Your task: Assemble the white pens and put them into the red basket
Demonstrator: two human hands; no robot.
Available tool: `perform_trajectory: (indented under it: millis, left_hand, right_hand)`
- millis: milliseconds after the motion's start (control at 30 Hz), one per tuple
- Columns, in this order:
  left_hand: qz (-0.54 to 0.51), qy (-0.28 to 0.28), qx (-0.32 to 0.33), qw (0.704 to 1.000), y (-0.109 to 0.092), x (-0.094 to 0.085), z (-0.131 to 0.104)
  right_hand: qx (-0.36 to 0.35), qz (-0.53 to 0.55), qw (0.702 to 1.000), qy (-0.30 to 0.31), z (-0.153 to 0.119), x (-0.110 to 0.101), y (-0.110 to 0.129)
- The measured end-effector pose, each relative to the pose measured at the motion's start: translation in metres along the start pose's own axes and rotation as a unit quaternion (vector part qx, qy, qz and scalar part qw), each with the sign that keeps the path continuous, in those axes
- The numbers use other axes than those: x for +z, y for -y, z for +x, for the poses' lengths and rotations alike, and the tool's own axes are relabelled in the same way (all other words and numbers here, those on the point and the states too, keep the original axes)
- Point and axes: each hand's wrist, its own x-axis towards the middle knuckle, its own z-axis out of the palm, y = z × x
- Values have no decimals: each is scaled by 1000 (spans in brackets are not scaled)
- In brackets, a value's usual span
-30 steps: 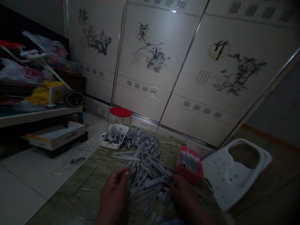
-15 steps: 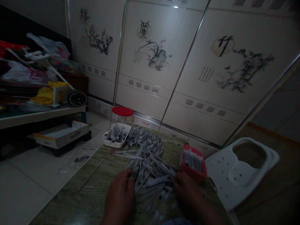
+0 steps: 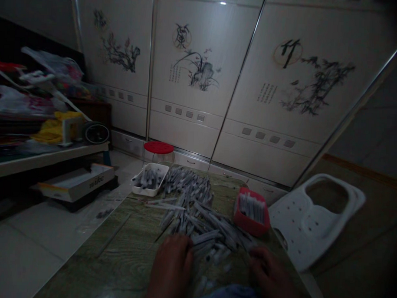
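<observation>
A heap of thin, greyish, pen-like sticks (image 3: 192, 194), some with dark ends, spreads over the green wood-grain table (image 3: 126, 255). At its near left edge is my left hand (image 3: 173, 263), fingers curled and pointing down; the fingertips are hidden, so what they hold cannot be made out. My right hand (image 3: 269, 271) is closed at the right end of the heap, where several sticks reach its fingers. Beyond that hand stands a red container (image 3: 252, 225) of upright sticks. A white tray (image 3: 148, 192) with more sticks sits at the far left of the heap.
One loose stick (image 3: 113, 236) lies apart on the left of the table. A white perforated folding chair (image 3: 300, 226) stands close on the right. Behind the table are a red stool (image 3: 158, 147) and sliding cabinet doors (image 3: 192, 131). A cluttered bench (image 3: 55, 157) is at left.
My right hand has moved right and nearer to me, and sticks at that end now stretch farther right. My left hand has shifted a little right and nearer. The whole view has tilted slightly.
</observation>
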Motion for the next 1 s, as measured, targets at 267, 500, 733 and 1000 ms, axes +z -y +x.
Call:
perform_trajectory:
  millis: [267,500,733,1000]
  left_hand:
    - [84,29,12,996,-13,13,-1]
    - [85,63,44,993,-23,28,-2]
    - [127,-18,47,991,-12,37,1]
    - [268,-102,13,958,-5,48,3]
  right_hand:
    - [135,277,951,37,-12,-4,-15]
    - [118,272,954,33,-10,-23,-14]
    - [80,248,965,30,-14,-40,-1]
    - [106,306,946,-15,-18,-29,-17]
